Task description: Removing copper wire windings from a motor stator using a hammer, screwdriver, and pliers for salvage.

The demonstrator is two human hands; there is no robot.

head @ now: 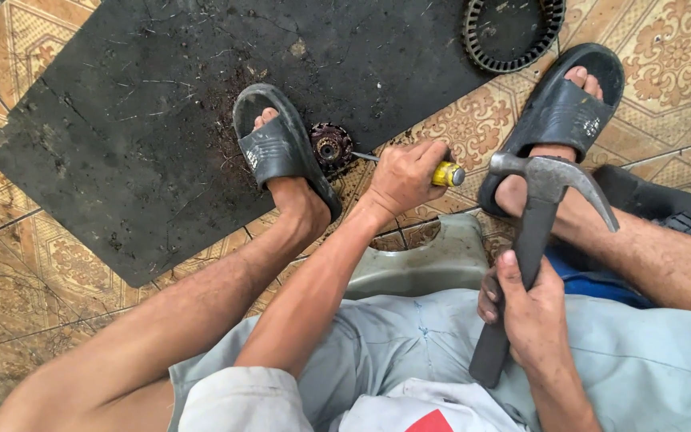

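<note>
My left hand [404, 174] is wrapped tight round a screwdriver [433, 172], fingers clamped on its yellow handle; the thin metal shaft runs leftward and down to a small round motor part [329, 147] — dark, rusty and greasy, with a lighter hub at its middle and grit scattered about it. That part lies on the near edge of a black rubber mat [121, 120] spread over the patterned tile floor [33, 264]; my left foot in its black sandal [277, 148] sits just beside it, touching or nearly so. My right hand [531, 314] grips a claw hammer [539, 232] by its dark handle, fingers closed round it, thumb laid up along the shaft; the grey steel head is raised near the screwdriver's butt, well short of touching it. At the mat's far edge rests a black ribbed ring [513, 32] — a slotted stator, partly out of view; my right sandal [561, 112] stands on the tiles.
</note>
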